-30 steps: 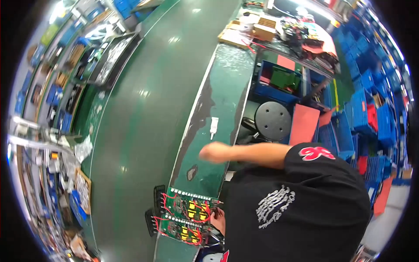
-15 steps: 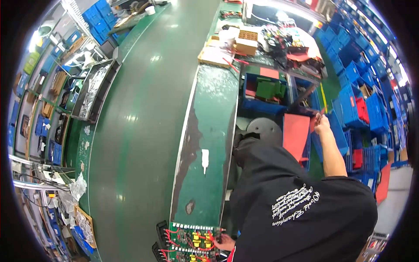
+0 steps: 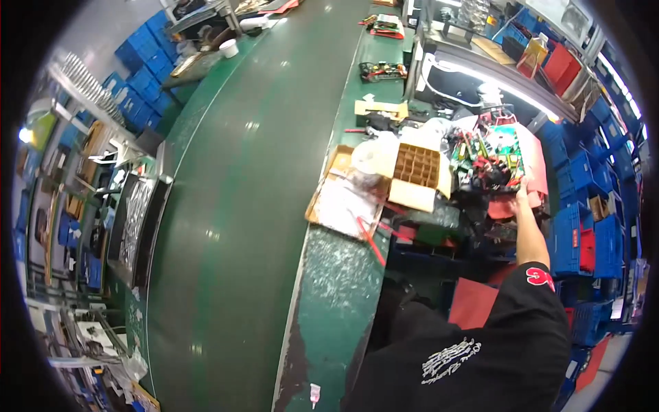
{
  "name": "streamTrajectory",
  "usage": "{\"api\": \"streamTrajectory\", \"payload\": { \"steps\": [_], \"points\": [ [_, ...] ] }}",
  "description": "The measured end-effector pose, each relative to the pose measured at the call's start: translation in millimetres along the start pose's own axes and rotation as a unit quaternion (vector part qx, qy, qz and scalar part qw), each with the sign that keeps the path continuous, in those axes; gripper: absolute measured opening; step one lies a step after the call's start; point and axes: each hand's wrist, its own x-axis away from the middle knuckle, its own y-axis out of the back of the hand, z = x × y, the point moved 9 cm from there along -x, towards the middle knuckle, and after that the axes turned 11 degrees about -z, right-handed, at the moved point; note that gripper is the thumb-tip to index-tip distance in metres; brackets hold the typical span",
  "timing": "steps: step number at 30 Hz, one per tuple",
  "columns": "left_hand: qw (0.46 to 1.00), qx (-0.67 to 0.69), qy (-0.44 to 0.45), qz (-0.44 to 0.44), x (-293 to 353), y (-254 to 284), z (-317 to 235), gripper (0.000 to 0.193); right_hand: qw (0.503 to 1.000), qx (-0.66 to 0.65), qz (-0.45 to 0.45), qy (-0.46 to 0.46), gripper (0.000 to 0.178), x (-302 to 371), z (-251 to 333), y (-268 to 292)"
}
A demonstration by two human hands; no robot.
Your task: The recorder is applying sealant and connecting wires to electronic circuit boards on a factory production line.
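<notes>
My right hand (image 3: 522, 198) reaches forward to the cluttered workbench on the right. Its thumb lies along the near corner of a circuit board assembly (image 3: 511, 180) with a black base, and its other fingers curl in below that edge. Red and black wires and green boards are heaped beside it. Under and around the hand lies a red sheet (image 3: 539, 161). To the left of the heap stands an open cardboard box (image 3: 417, 167) with a grid of dividers. My left hand is out of view.
A long green conveyor lane (image 3: 226, 226) runs ahead on the left. The narrow worn bench (image 3: 336, 295) beside me carries a small white tube (image 3: 314, 393) and a shallow carton (image 3: 343, 196). Blue bins (image 3: 573, 237) stack at the right. A lit shelf (image 3: 494, 82) overhangs the workbench.
My view has shifted forward, and the wired boards at the lower edge have left it with my left hand. My right hand has moved from above the bins to the board assembly.
</notes>
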Motion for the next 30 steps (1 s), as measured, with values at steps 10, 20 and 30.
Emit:
{"api": "streamTrajectory", "payload": {
  "steps": [10, 20, 30],
  "points": [
    [0.989, -0.127, -0.065, 0.047, 84.4, -89.8, -9.9, 0.04, 0.996, -0.078, 0.052, -0.008, 0.019, -25.9, -3.3, -7.5],
    [0.976, -0.201, -0.026, 0.077, 107.1, -106.4, 42.8, 0.039, 0.994, -0.108, 0.007, 0.023, 0.019, -33.3, 42.5, 17.7],
    [0.947, -0.306, -0.066, 0.077, 93.7, -87.8, -5.0, 0.038, 0.993, -0.09, -0.012, 0.082, 0.033, -3.1, 117.5, 1.8]
  ]
}}
